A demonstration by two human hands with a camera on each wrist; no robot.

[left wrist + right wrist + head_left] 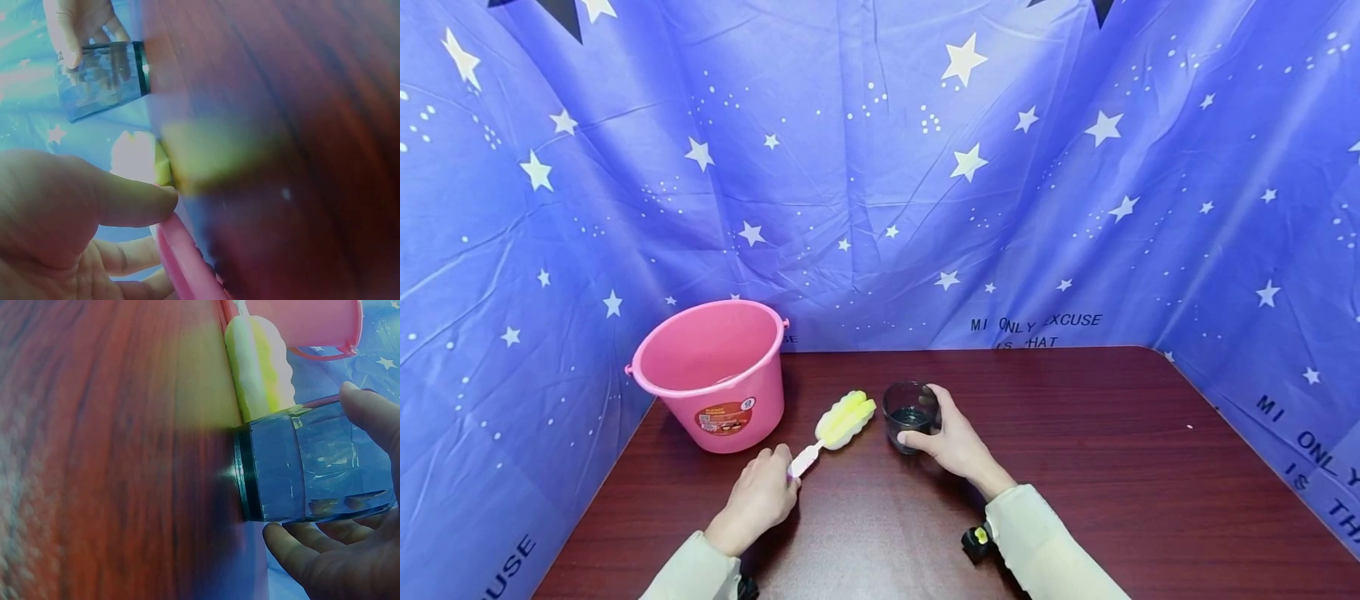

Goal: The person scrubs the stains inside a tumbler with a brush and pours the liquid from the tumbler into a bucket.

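Pink bucket [767, 404]: upright on the left part of the worktop [1135, 467], near the left hand [756, 492], whose arm is best kept from bumping it
Left hand: thumb and fingers curled round the sponge brush [833, 433] by its handle [807, 461], drawn in to its slim width; a firm pinch with a loose wrist should steer the far end best
Sponge head [847, 419]: yellow and white, pointing away and to the right, between bucket and cup; low at the worktop, though whether it touches is hard to tell; being soft, it probably calls for gentle pressure
Glass cup [904, 417]: dark, see-through, upright, mouth up, just right of the sponge head and apart from it; base on or just above the worktop
Right hand [958, 442]: fingers spread to the cup's width, thumb on one side, the rest opposite, holding it; an even squeeze seems right, since smooth glass may slip or twist
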